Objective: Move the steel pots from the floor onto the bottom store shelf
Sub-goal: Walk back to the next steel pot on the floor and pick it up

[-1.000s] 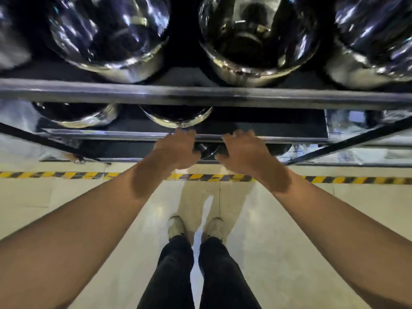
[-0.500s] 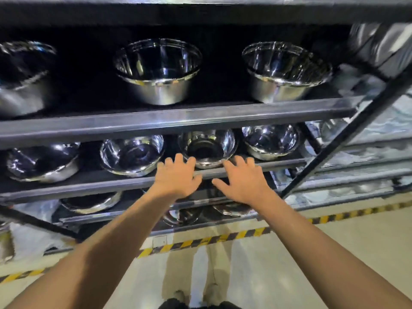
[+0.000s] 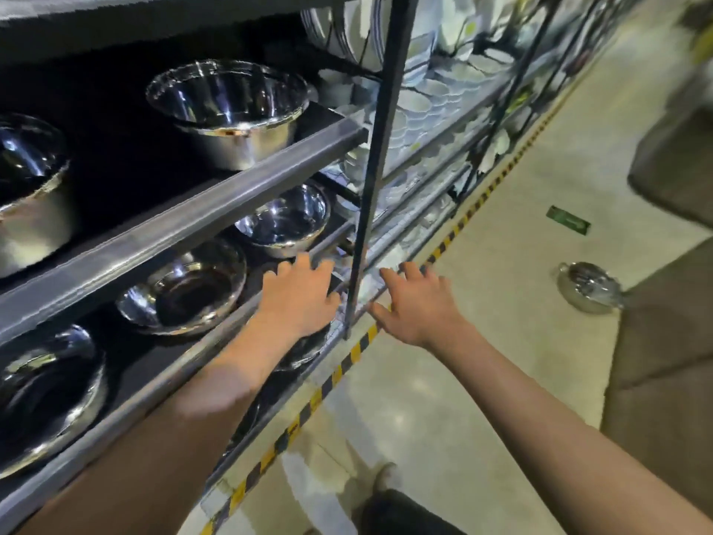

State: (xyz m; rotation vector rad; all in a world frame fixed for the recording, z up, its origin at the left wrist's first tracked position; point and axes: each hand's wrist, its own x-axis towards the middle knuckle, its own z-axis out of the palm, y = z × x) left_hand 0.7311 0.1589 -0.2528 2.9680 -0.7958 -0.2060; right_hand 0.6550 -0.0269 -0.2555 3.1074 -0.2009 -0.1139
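One steel pot sits on the pale floor at the right, wrapped in clear plastic, well away from both hands. My left hand hovers open, palm down, over the front rail of a lower shelf. Just right of the dark upright post, my right hand is spread open and holds nothing. Several steel pots and bowls stand on the shelves, among them a deep pot on the upper level and a bowl on the level below. Below my left arm the bottom shelf is mostly hidden.
A yellow-black tape line runs along the floor beside the rack. White crockery fills the neighbouring bay to the right. Brown upholstered furniture lines the right side. A green floor sticker lies ahead. My shoe shows at the bottom.
My view has swung up and to the right, away from the shelf front toward the aisle. Both hands have drawn back from the shelf, empty, and the floor pot has come into sight.
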